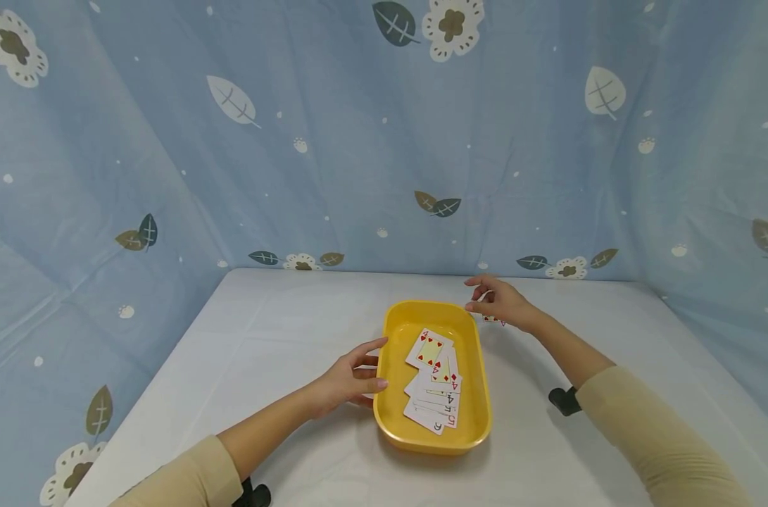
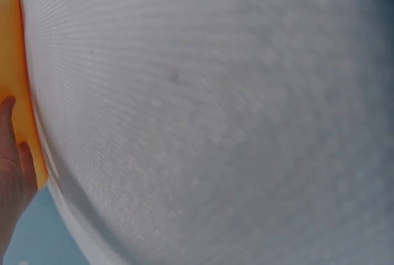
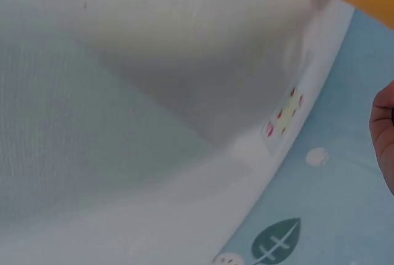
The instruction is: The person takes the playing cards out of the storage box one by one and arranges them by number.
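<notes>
A yellow plastic tray (image 1: 483,394) stands on the white table, with several playing cards (image 1: 429,351) loosely overlapped inside it. My left hand (image 1: 348,377) is at the tray's left side, fingers spread and touching its outer wall; the left wrist view also has those fingers (image 2: 8,126) against the yellow wall. By the tray's far right corner is my right hand (image 1: 500,301), thumb and forefinger apart and the other fingers loosely bent. I see nothing held in it. A single red-suited card (image 3: 285,112) lies on the table below that hand, partly hidden by it in the head view.
White cloth (image 1: 295,331) covers the table. Behind it and at the sides hangs a blue curtain (image 1: 358,155) with leaf and flower prints. Black pieces of the wrist gear (image 1: 564,401) show beside both sleeves.
</notes>
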`<act>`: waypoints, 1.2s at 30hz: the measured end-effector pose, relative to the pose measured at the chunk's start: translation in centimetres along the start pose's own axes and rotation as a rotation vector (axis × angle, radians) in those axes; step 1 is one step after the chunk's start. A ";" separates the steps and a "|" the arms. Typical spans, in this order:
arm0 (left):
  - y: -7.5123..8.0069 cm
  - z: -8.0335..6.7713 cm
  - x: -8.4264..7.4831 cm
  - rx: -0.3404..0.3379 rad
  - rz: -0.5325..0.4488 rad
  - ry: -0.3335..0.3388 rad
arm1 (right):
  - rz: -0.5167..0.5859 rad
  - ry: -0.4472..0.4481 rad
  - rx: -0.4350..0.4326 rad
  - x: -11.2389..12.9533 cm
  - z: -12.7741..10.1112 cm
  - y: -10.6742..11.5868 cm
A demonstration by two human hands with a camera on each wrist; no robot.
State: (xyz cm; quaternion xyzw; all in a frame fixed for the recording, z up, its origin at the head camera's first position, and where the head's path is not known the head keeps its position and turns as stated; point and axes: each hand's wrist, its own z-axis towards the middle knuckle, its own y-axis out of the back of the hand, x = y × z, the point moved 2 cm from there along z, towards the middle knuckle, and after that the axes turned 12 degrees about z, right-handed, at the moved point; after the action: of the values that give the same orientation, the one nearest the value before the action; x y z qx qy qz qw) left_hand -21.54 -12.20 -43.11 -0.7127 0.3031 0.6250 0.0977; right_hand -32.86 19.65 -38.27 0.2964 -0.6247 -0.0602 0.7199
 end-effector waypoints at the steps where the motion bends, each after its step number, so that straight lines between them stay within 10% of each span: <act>1: 0.0 0.0 0.0 0.000 -0.001 0.000 | 0.000 0.021 0.015 0.2 0.0 -0.3; 12: 0.2 0.1 0.4 -0.003 -0.013 -0.007 | -0.004 0.187 0.194 2.6 0.4 -2.7; 26: 0.2 -0.1 0.2 -0.005 -0.014 -0.002 | -0.126 0.112 0.533 4.8 1.1 -5.8; 36: 0.0 -0.2 0.1 0.014 -0.031 -0.019 | -0.324 0.106 0.619 4.5 1.7 -8.1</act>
State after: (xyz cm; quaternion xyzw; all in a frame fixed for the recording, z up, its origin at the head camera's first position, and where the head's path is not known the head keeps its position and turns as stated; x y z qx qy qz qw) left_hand -21.36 -12.36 -43.16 -0.7107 0.2954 0.6280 0.1151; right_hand -31.22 10.43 -38.37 0.5987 -0.5197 0.0340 0.6085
